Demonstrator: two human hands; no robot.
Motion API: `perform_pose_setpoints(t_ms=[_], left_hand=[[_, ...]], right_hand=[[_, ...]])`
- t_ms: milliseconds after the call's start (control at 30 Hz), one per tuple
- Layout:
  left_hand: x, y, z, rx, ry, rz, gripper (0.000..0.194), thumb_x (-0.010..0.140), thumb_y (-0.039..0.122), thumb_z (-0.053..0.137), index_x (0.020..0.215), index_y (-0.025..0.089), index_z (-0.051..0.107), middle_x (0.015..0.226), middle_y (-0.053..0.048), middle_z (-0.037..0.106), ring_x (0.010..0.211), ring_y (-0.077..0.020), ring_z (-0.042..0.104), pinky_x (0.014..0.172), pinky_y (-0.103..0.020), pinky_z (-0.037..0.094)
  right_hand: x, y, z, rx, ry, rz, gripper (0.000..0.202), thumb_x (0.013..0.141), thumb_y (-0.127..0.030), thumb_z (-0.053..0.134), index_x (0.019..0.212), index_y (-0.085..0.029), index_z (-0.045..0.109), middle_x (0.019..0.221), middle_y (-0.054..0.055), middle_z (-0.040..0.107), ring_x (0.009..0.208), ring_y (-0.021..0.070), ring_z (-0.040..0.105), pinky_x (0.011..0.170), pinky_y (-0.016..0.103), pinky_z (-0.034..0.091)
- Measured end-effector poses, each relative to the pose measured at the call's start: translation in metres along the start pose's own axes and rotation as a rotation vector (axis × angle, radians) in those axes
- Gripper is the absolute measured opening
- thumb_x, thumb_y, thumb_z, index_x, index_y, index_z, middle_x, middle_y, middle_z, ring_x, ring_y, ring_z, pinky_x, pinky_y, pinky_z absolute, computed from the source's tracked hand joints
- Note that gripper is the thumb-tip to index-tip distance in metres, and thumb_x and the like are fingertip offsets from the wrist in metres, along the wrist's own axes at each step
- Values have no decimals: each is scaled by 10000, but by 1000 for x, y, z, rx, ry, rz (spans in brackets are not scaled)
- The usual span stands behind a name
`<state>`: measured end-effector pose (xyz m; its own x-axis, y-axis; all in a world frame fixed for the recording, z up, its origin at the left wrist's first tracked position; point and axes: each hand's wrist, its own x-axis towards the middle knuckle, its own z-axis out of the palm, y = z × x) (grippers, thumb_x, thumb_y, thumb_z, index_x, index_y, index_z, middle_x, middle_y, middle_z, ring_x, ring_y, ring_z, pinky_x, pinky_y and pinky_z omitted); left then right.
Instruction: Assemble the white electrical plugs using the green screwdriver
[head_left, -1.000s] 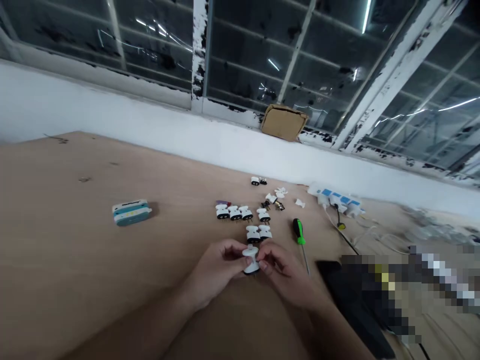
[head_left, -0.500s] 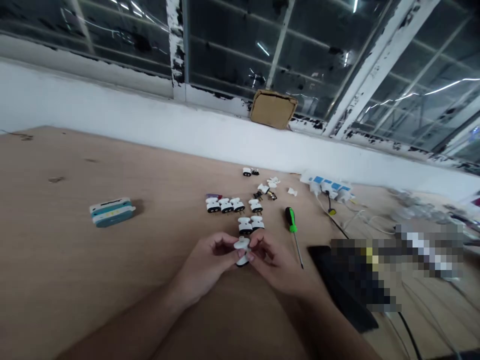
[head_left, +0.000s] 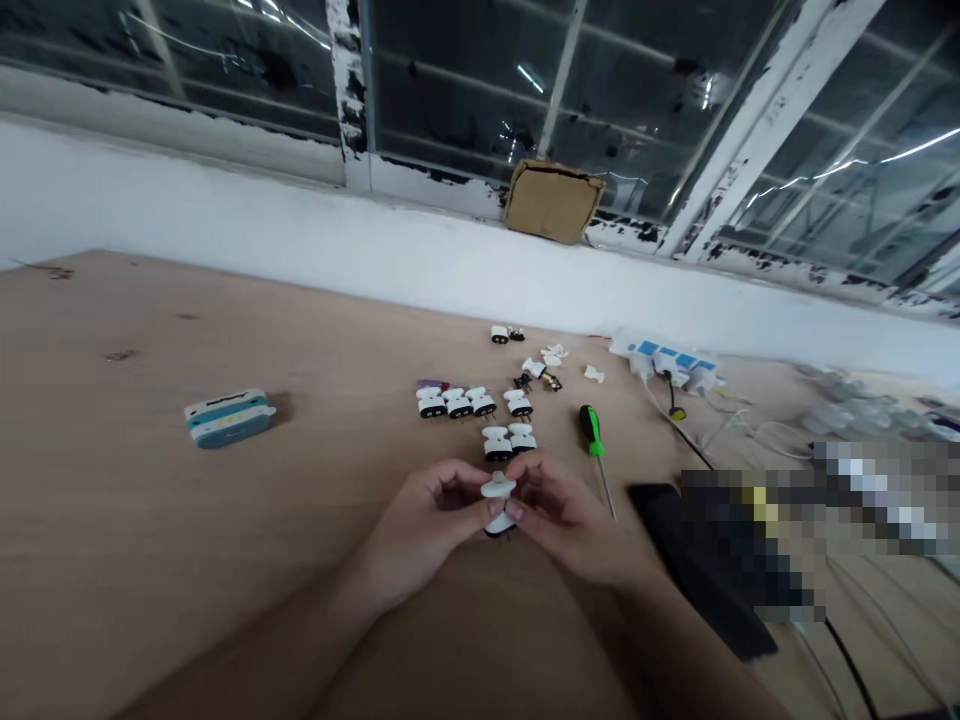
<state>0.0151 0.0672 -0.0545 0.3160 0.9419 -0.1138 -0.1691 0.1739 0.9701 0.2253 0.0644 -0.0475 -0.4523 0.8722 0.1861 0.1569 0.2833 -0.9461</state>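
Observation:
Between the fingertips of both hands is a white plug with a black base, its pins pointing down. My left hand pinches it from the left, thumb on its front. From the right, my right hand grips the same plug with thumb and fingers. Just beyond the hands stand two similar white plugs, side by side. Farther back is a row of several more plugs, with a purple item behind its left end.
A green and black screwdriver lies right of the hands. Loose plug parts lie behind the plugs. A power strip with cables, a black flat item and a blue-white pack are on the table.
The whole view has shifted slightly, so the table items appear a little farther right. Both hands keep the plug between them, and its pins now show below it.

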Motion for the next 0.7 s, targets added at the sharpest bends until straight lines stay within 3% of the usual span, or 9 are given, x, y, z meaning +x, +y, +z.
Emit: perform_pose_setpoints(t_ms=[233, 500, 700], left_hand=[[1, -2, -1, -37, 18, -32, 510, 641, 552, 967, 956, 201, 771, 949, -59, 779, 887, -226, 727, 748, -310, 601], [1, -2, -1, 18, -12, 37, 486, 678, 556, 941, 953, 198, 761, 984, -60, 775, 910, -226, 723, 760, -303, 595], [0, 1, 0, 67, -18, 71, 444, 720, 540, 910, 961, 201, 754, 991, -59, 776, 911, -227, 720, 761, -315, 593]], right_hand=[[-1, 2, -2, 84, -17, 7, 230, 1001, -375, 685, 1179, -276, 579, 1020, 6, 613, 903, 153, 586, 805, 295, 487], [2, -5, 0, 63, 0, 19, 310, 964, -484, 717, 1135, -262, 585, 1003, 11, 612, 854, 158, 573, 760, 298, 480], [1, -7, -1, 93, -18, 50, 285, 964, -455, 727, 1131, -272, 587, 991, -3, 594, 829, 145, 547, 732, 279, 455]])
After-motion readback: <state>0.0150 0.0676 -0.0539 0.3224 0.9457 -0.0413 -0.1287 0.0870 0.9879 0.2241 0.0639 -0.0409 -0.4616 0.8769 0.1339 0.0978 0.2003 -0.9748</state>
